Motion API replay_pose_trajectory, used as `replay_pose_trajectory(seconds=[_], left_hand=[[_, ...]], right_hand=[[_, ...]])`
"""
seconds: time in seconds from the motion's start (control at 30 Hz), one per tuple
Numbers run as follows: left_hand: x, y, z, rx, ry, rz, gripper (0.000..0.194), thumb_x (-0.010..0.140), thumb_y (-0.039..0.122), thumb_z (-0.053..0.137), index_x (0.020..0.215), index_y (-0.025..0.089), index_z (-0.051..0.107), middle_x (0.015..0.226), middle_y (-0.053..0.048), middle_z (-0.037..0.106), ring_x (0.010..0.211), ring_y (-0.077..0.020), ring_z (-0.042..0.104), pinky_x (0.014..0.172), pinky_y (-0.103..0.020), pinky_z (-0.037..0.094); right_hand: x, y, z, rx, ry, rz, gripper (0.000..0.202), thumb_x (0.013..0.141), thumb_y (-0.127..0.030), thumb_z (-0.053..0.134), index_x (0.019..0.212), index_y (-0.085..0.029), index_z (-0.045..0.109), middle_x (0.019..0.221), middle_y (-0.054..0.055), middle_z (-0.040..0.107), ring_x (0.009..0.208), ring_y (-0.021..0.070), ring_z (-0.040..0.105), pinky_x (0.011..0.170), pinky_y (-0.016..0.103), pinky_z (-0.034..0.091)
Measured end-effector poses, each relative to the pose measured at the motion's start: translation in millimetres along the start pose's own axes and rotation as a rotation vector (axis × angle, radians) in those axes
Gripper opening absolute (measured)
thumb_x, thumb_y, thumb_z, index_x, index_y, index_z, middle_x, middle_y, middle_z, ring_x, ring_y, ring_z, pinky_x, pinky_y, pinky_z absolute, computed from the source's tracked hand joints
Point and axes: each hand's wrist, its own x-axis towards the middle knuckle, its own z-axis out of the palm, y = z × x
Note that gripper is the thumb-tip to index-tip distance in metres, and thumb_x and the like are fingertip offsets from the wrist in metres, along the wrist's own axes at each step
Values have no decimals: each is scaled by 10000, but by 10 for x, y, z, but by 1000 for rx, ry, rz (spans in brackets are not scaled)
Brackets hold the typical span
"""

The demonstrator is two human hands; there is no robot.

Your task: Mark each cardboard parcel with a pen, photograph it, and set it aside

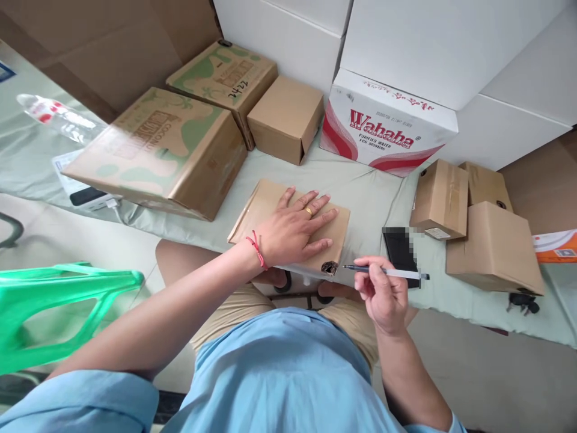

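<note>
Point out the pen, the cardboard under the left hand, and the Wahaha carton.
Pen (397, 273): head view, on its white section.
Cardboard (261, 209): head view, bare top, near its left edge.
Wahaha carton (383, 130): head view, on its printed front.

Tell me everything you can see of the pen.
The pen is slim and straight, plastic by its look, with a dark front section, a pale barrel and a black rear end. The right hand grips it between thumb and fingers, which hide part of it. It lies nearly level across the view, its narrow tip pointing left, toward the dark, ragged patch at a corner of the brown cardboard. The tip appears just short of that patch.
</note>
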Motion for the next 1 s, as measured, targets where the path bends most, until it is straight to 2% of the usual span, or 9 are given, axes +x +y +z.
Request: replay_pose_trajectory(seconds=[0.1,0.2,0.33,0.47,0.73,1.0], left_hand=[[-2,4,7,-11,13,2,660,1084,582,518,1651,243,525,1782,-178,395,1648,-441,353,1331,-741,89],[0,4,12,-15,25,2,658,1082,587,524,1648,250,528,1780,-173,402,1651,-436,349,1333,-733,84],[6,12,3,-6,6,0,679,1079,572,547,1662,228,510,1779,-188,396,1655,-452,336,1326,-755,96],[6,34,-23,21,3,-3,675,1080,571,543,1660,228,515,1773,-186,406,1644,-447,364,1326,-760,129],[1,52,-45,60,3,-2,670,1089,580,513,1656,223,521,1770,-188,409,1635,-445,388,1320,-767,170],[2,52,-41,47,18,-2,661,1095,587,499,1641,218,542,1759,-193,427,1632,-438,395,1322,-765,176]], right_hand=[[-19,39,71,-47,-84,-2,273,1031,-511,685,1038,-238,699,682,-28,686,481,95,541,453,213,412],[-21,93,80,-188,-128,-88,196,1033,-435,710,1022,-243,675,682,-41,658,535,108,571,512,230,449],[-27,142,82,-337,-185,-209,128,1073,-348,656,1007,-240,673,682,-53,581,583,111,533,573,250,432],[-14,146,113,-398,-217,-245,88,1078,-307,644,1026,-241,670,708,-56,574,602,108,527,590,248,427],[71,72,157,-387,-163,-274,110,1086,-295,631,991,-240,644,657,-70,573,546,94,527,543,211,435],[98,-48,108,-538,-91,-369,115,1072,-272,626,965,-231,641,638,-73,591,510,84,542,520,194,433]])
